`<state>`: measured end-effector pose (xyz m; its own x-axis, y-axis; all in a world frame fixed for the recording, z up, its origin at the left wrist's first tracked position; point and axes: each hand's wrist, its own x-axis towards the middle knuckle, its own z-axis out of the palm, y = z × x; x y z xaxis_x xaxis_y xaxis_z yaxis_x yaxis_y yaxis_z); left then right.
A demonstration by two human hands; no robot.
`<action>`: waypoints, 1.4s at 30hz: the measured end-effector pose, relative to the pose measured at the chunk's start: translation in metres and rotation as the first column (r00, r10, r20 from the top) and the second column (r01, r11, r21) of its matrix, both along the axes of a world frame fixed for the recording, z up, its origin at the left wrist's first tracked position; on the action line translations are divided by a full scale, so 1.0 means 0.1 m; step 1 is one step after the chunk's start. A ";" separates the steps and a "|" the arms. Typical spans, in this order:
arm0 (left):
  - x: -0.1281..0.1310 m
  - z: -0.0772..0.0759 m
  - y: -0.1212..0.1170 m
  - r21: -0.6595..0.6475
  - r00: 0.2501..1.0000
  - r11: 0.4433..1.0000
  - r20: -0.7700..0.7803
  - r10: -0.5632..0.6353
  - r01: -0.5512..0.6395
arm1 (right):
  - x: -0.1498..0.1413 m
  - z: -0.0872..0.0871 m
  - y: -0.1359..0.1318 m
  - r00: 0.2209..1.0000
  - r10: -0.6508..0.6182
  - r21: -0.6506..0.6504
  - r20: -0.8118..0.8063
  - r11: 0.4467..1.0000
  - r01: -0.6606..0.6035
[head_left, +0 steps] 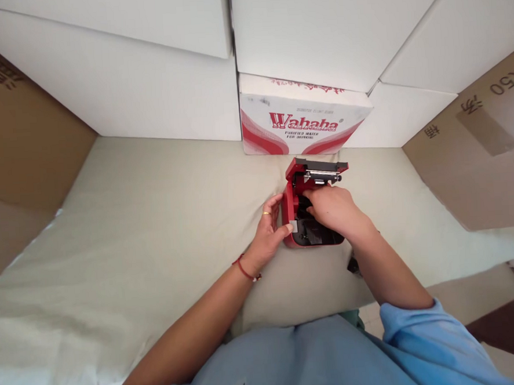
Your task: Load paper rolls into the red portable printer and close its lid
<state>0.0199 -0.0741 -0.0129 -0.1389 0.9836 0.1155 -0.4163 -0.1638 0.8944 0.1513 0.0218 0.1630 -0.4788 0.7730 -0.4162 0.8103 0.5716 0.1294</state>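
A small red device [292,181] with a black inside lies on the pale cloth-covered table [154,222], its lid [323,168] flipped open toward the far side. My left hand [268,231] grips the device's left wall, thumb on the front corner, a ring on one finger and a red cord on the wrist. My right hand [333,209] reaches into the open black compartment with its fingers curled down inside. What those fingers touch or hold is hidden.
A white and red "Wahaha" carton [304,117] stands just behind the device. Plain white boxes [145,77] wall the back. Brown cardboard boxes [18,137] flank the left and right [484,143] sides. A small dark object [353,265] peeks from under my right forearm.
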 end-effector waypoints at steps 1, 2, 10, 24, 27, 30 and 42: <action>0.00 0.00 0.00 0.000 1.000 1.000 0.001 -0.004 0.004 | -0.02 -0.01 0.01 1.000 0.000 -0.007 0.001 1.000 0.000; 0.00 -0.01 0.00 -0.002 1.000 1.000 0.002 -0.006 0.006 | -0.02 -0.02 0.01 1.000 -0.002 -0.008 -0.001 1.000 0.002; 0.01 0.00 -0.01 -0.001 1.000 1.000 0.017 -0.004 0.004 | 0.21 -0.07 -0.13 0.954 -0.094 0.046 -0.286 0.993 0.111; -0.01 -0.01 0.00 -0.022 1.000 1.000 -0.009 0.007 -0.007 | 1.86 -0.39 -0.57 0.499 -0.512 -0.477 -0.700 0.854 0.208; -0.02 0.00 -0.01 -0.017 1.000 1.000 -0.014 0.002 -0.003 | 1.78 -0.69 -0.57 0.531 -0.480 -0.431 -0.699 0.875 0.223; -0.02 0.00 -0.01 -0.013 1.000 1.000 -0.002 0.001 -0.001 | 1.83 -0.80 -0.55 0.496 -0.458 -0.269 -0.738 0.873 0.406; -0.03 0.03 -0.02 -0.019 1.000 1.000 0.026 -0.012 0.012 | 2.20 -1.01 -0.40 0.681 -0.446 0.027 -0.581 0.825 0.564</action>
